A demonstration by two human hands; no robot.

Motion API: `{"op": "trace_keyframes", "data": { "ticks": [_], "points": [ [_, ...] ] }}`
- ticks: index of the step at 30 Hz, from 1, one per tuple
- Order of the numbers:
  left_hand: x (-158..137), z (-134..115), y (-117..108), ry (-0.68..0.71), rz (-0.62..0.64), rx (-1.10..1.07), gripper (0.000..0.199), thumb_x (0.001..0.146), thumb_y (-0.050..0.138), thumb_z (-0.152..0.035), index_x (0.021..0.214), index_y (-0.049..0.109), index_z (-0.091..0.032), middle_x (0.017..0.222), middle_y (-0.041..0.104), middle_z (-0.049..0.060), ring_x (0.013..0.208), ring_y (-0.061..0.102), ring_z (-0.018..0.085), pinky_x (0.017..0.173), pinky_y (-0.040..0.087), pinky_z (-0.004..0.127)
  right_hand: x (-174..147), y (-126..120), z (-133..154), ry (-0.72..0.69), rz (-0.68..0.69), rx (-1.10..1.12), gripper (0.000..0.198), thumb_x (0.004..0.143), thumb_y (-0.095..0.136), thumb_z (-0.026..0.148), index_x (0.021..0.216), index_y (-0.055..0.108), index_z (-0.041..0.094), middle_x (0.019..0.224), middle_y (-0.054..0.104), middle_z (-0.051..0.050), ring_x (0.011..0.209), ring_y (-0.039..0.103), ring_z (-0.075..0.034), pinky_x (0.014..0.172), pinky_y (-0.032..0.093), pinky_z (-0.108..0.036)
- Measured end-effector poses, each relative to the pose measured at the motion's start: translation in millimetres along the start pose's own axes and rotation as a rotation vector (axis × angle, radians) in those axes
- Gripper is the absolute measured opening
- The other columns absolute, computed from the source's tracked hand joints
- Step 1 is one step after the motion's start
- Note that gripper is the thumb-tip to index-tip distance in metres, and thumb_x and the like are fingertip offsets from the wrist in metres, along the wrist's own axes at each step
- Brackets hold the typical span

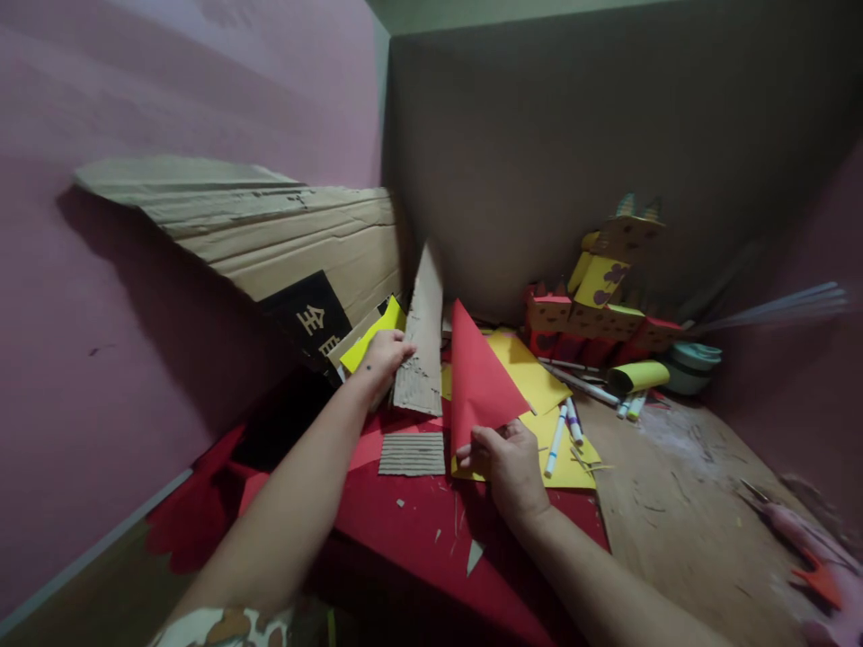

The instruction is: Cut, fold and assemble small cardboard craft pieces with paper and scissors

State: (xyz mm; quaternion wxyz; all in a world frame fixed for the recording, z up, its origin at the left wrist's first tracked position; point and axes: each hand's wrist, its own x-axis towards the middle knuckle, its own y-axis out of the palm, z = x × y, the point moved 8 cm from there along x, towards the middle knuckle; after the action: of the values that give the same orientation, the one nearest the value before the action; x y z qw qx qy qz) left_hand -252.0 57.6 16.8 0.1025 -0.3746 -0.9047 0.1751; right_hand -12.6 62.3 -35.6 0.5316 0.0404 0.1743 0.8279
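Note:
My left hand [386, 358] has its fingers closed at the left edge of a tall, torn-edged piece of cardboard [424, 346], which stands tilted. Just behind that hand is some bright yellow paper [378, 332]. My right hand [513, 463] pinches the lower edge of a sheet of red paper [482, 377], whose top rises to a point. Between the hands a small piece of corrugated cardboard [411, 454] lies flat on the red cloth [404, 530]. Yellow sheets [539, 377] lie beneath and behind the red paper.
Large cardboard [303, 234] leans at the left wall. Markers [556, 440] lie on the yellow sheets. A cardboard castle model [600, 296], a yellow paper tube [637, 377] and a roll of tape [694, 364] stand at the back right. A pink glue gun [802, 530] lies at the right.

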Motion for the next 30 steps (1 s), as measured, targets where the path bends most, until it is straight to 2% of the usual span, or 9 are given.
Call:
{"op": "trace_keyframes", "data": {
  "ticks": [3,7,13,19,21,24,26,28,30],
  "points": [
    [-1,-6,-38,0.078,-0.164,0.106,0.032,0.089,0.06,-0.034,0.115,0.06,-0.015,0.117,0.062,0.008,0.098,0.062,0.023,0.082,0.053,0.042,-1,2,0,0.003,0.014,-0.025,0.019,0.056,0.063,0.025,0.066,0.048,0.02,0.044,0.063,-0.001,0.034,0.057,-0.016,0.038,0.049,-0.025],
    [-15,-22,-71,0.223,-0.418,0.179,0.016,0.084,0.058,-0.022,0.095,0.066,-0.014,0.09,0.069,0.006,0.09,0.063,0.022,0.078,0.047,0.033,-2,7,2,-0.013,0.067,-0.055,0.019,0.058,0.062,0.025,0.072,0.052,0.018,0.045,0.064,-0.001,0.034,0.057,-0.016,0.039,0.049,-0.025],
    [-35,-39,-80,0.442,-0.62,0.119,0.022,0.078,0.058,-0.025,0.097,0.066,-0.017,0.078,0.067,0.004,0.078,0.061,0.022,0.075,0.042,0.031,0,0,1,-0.011,0.01,-0.033,0.018,0.059,0.063,0.025,0.068,0.048,0.02,0.046,0.064,-0.002,0.035,0.058,-0.017,0.039,0.05,-0.026],
    [-50,-43,-97,0.589,-0.731,-0.174,0.02,0.08,0.058,-0.03,0.095,0.061,-0.017,0.068,0.055,-0.003,0.066,0.053,0.013,0.068,0.043,0.025,-5,9,1,-0.071,0.079,-0.172,0.014,0.064,0.062,0.027,0.062,0.05,0.02,0.047,0.062,-0.001,0.04,0.059,-0.016,0.042,0.051,-0.026],
    [-54,-45,-101,0.609,-0.695,-0.338,0.021,0.081,0.058,-0.032,0.096,0.061,-0.017,0.069,0.055,-0.003,0.064,0.053,0.011,0.067,0.045,0.024,-5,12,1,-0.097,0.103,-0.206,0.014,0.066,0.061,0.027,0.061,0.05,0.02,0.046,0.06,0.0,0.041,0.059,-0.016,0.042,0.051,-0.026],
    [-63,-56,-96,0.623,-0.528,-0.528,0.023,0.083,0.054,-0.035,0.097,0.061,-0.018,0.076,0.061,0.001,0.066,0.058,0.012,0.064,0.049,0.024,-5,16,1,-0.138,0.151,-0.183,0.012,0.067,0.063,0.025,0.066,0.052,0.02,0.048,0.057,0.003,0.044,0.058,-0.014,0.043,0.048,-0.023],
    [-72,-65,-84,0.598,-0.364,-0.59,0.023,0.082,0.056,-0.035,0.097,0.062,-0.019,0.074,0.063,0.001,0.061,0.059,0.012,0.058,0.049,0.024,-7,20,3,-0.139,0.198,-0.108,0.018,0.064,0.064,0.021,0.081,0.057,0.02,0.061,0.062,0.004,0.048,0.058,-0.013,0.045,0.048,-0.023],
    [-80,-73,-61,0.526,-0.114,-0.642,0.024,0.079,0.062,-0.034,0.098,0.063,-0.018,0.07,0.064,0.001,0.057,0.059,0.013,0.054,0.049,0.023,-9,23,5,-0.103,0.234,-0.032,0.033,0.06,0.064,0.018,0.093,0.06,0.021,0.073,0.065,0.002,0.051,0.059,-0.012,0.048,0.049,-0.024],
    [-91,-77,-30,0.453,0.127,-0.599,0.028,0.077,0.064,-0.033,0.099,0.064,-0.016,0.07,0.066,0.002,0.057,0.061,0.015,0.053,0.049,0.024,-10,24,10,-0.068,0.242,0.047,0.029,0.06,0.066,0.022,0.089,0.062,0.02,0.075,0.067,0.0,0.054,0.061,-0.014,0.05,0.05,-0.025]
  ]
}}
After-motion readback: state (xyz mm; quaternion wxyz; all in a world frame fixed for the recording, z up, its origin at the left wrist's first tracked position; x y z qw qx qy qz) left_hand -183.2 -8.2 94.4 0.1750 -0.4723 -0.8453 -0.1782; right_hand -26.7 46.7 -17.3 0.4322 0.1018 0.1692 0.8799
